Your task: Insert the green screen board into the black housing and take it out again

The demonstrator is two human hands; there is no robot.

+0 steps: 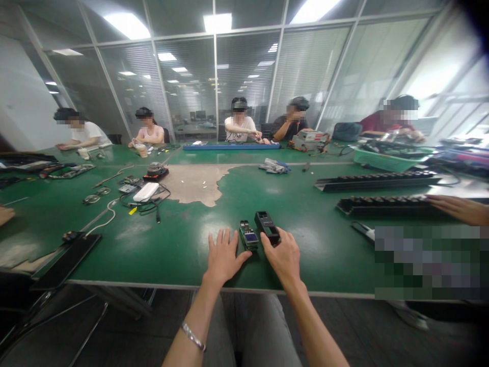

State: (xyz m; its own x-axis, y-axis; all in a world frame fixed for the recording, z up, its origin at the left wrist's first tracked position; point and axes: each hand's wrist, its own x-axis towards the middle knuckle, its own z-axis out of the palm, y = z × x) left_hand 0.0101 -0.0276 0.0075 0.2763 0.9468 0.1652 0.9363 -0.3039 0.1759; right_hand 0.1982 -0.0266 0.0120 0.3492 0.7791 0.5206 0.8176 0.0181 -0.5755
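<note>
My left hand lies flat on the green table with its fingers spread, holding nothing. Its thumb reaches toward a small green circuit board with a screen lying just to its right. My right hand is closed on the near end of a black plastic casing that rests on the table beside the board. A silver bracelet is on my left wrist.
Black keyboard-like strips lie at the right, with another person's hand on one. A white box with cables and a black tablet lie at the left. Several people sit along the far edge.
</note>
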